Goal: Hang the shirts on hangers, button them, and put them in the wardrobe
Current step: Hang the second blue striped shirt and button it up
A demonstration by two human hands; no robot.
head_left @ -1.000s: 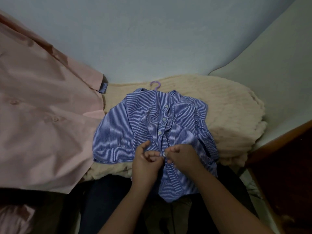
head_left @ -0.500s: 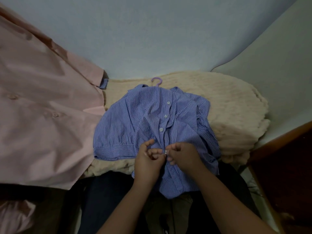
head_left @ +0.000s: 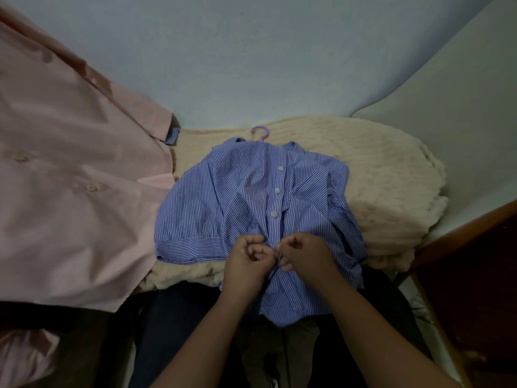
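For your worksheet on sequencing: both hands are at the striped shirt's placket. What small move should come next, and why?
Probably push the pinched button through its hole. Both the left hand and right hand pinch the blue striped shirt just below three fastened buttons, and more placket hangs open beneath.

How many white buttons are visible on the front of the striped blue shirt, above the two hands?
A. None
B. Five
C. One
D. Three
D: on the striped blue shirt, three white buttons sit in a line down the placket, above the left hand and the right hand.
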